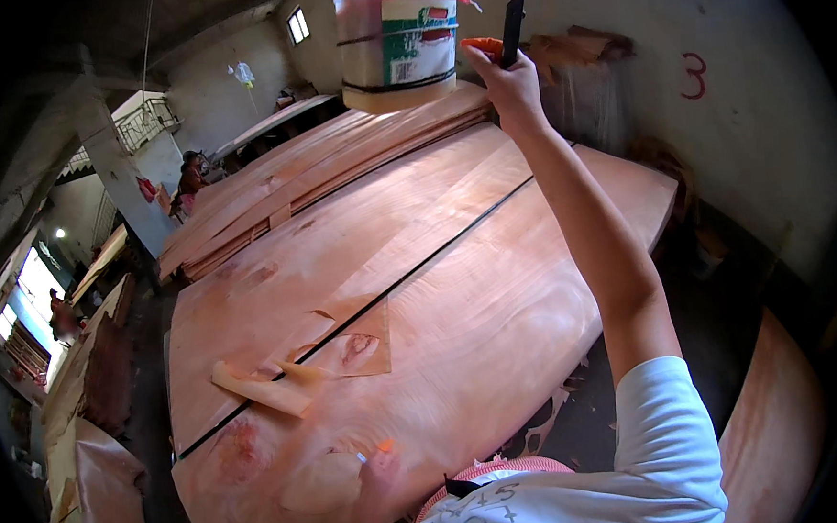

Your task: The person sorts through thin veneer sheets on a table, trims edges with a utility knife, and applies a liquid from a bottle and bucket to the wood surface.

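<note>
Raised high at the far end of the sheets, my right hand (513,88) is closed around a black knife (515,30) whose tip points up. An orange item (484,47) shows by its fingers; its kind is unclear. Just left of that hand is a white bucket (368,63) with a green label, black cords around it and a pinkish-red cloth on top. My left hand (381,467), blurred, is low over the near part of the wood veneer sheet (458,288). Small orange and white spots show at its fingers. Whether it grips anything is unclear.
A long black strip (419,266) crosses the sheet diagonally. Curled veneer scraps (273,390) and a rectangular veneer piece (370,336) lie by it. Behind is a veneer stack (336,161); more sheets (100,377) stand left. Two people appear far left. A wall (746,126) rises right.
</note>
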A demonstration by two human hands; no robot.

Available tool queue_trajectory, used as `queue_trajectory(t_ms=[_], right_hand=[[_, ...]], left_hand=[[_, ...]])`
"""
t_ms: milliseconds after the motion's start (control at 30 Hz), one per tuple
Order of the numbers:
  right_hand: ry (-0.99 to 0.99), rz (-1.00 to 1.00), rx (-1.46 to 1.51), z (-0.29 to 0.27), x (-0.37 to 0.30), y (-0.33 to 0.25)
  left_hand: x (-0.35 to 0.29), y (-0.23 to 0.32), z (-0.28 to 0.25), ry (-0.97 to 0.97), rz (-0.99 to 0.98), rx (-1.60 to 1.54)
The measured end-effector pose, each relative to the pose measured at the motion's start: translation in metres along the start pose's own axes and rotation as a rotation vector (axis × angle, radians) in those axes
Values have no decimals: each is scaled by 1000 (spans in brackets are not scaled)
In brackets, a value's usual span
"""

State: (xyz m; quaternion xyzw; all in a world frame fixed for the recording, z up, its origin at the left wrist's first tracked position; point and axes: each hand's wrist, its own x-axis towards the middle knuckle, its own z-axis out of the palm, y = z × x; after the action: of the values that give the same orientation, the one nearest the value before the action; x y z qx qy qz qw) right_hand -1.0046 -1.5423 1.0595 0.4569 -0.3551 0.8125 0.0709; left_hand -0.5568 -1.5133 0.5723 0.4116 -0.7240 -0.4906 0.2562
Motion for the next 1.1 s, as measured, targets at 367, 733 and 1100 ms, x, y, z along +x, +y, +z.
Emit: queue_trajectory(t_ms=[367,733,1100], right_hand=[[-186,-131,-120,-1,5,-7],[-334,292,14,-34,-12,-30],[-290,188,-59,-80,-14,-4]], left_hand=[[97,543,-101,761,1526,740],[172,721,-65,74,752,1227],[199,697,-32,-144,813,1208]])
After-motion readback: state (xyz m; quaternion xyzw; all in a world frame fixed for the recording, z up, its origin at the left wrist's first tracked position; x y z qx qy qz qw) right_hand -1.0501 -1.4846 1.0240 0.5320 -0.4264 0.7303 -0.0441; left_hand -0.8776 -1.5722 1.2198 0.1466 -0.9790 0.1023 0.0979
